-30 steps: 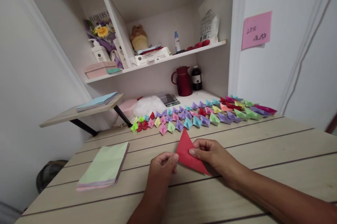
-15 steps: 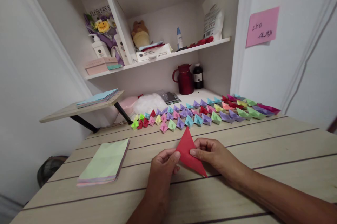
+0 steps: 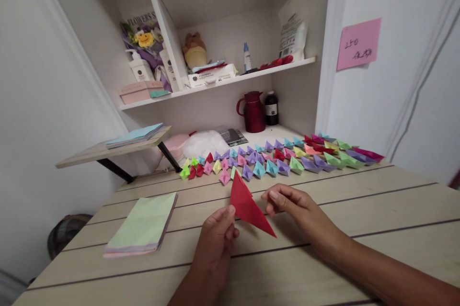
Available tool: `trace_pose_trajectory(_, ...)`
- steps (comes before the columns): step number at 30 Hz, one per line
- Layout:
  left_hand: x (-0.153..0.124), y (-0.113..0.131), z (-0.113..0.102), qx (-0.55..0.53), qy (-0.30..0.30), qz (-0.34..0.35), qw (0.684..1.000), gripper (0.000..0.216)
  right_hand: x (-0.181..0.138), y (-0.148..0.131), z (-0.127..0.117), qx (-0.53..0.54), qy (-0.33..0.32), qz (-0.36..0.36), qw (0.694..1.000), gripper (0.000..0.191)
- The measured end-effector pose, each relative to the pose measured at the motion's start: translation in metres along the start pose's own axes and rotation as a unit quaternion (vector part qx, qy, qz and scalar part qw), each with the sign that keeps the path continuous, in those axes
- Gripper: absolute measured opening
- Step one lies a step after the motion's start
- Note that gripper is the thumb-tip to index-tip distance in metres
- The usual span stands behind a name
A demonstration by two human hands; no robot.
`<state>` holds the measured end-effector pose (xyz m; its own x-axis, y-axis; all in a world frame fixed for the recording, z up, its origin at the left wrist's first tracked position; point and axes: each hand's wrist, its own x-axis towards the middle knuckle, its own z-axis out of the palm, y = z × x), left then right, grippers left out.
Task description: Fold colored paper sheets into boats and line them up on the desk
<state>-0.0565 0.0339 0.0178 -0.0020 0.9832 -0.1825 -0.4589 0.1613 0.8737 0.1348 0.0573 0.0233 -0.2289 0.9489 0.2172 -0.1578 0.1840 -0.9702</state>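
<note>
The left hand (image 3: 217, 232) pinches a folded red paper (image 3: 247, 205) by its left corner between thumb and fingers, holding it tilted above the wooden table (image 3: 273, 272). The right hand (image 3: 294, 203), loosely curled and parted from the sheet, hovers just beside its right edge. At left lies a paper stack (image 3: 142, 222), pale green uppermost. Beyond, multicoloured folded paper pieces (image 3: 258, 170) stand in rows; behind these, a dark red jug (image 3: 254, 114) adjoins a dark bottle (image 3: 272, 108).

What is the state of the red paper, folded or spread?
Folded: the red paper in the left hand forms a triangle with straight edges.
</note>
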Motion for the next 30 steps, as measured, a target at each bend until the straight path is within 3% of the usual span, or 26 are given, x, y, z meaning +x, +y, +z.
trace_pose_trajectory(5, 0.000, 0.000, -0.001, -0.025, -0.038, -0.022, 0.999, 0.026, 0.000, -0.003, -0.001, -0.001, 0.012, -0.027, 1.000, 0.028)
trace_pose_trajectory(12, -0.001, -0.002, 0.001, -0.008, -0.163, -0.049, 0.985, 0.025, -0.003, -0.010, 0.002, 0.035, -0.007, -0.031, 0.999, 0.029)
trace_pose_trajectory(17, -0.002, -0.004, 0.000, 0.037, -0.171, -0.030, 0.984, 0.024, -0.005, -0.008, 0.001, 0.080, -0.034, -0.024, 0.996, 0.038)
trace_pose_trajectory(30, 0.001, -0.004, 0.004, 0.106, -0.152, -0.031, 0.982, 0.031, -0.007, -0.012, 0.000, 0.088, -0.063, -0.007, 0.994, 0.036)
